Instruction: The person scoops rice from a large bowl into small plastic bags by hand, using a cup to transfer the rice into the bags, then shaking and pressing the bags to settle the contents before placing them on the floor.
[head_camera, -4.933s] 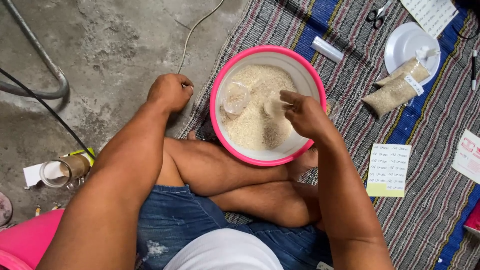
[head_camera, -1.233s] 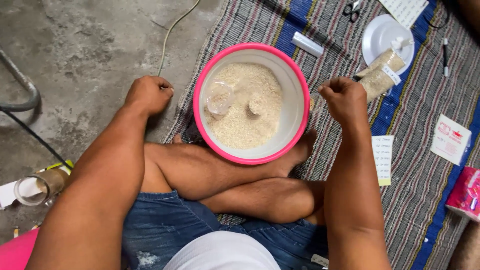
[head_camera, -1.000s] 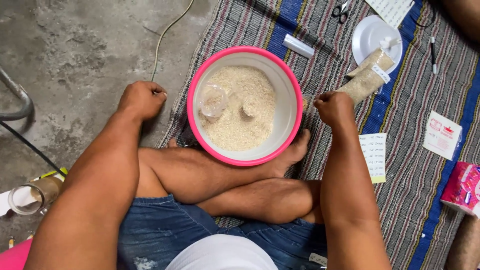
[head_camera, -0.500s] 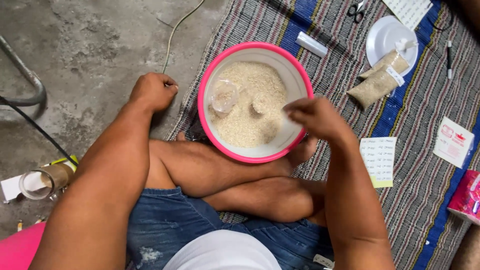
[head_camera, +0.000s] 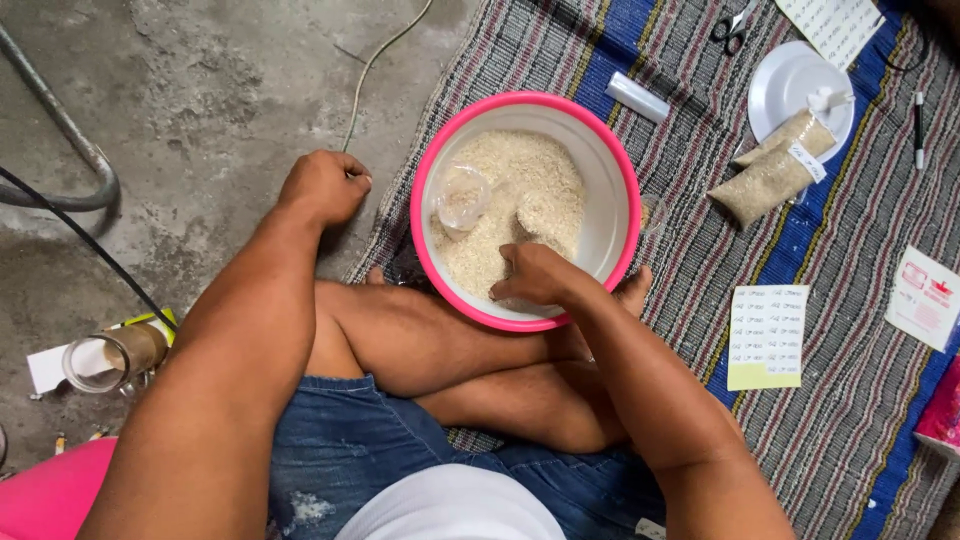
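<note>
From the head camera, you sat cross-legged with your right hand (head_camera: 535, 275) dipped into the pink-rimmed bowl (head_camera: 615, 175) at its 6 o'clock edge, fingers curled down into the white rice (head_camera: 510, 185), though I cannot tell whether they pinched any; your left hand (head_camera: 322, 187) rested as a loose fist on the concrete floor (head_camera: 200, 90) at the bowl's 9 o'clock. The rice looked loose, light and spill-prone, best scooped with the clear plastic cup (head_camera: 462, 196) lying in it at 10 o'clock. Open mat (head_camera: 850, 400) lay at 4 o'clock, while filled rice bags (head_camera: 770, 170) crowded 2 o'clock.
</note>
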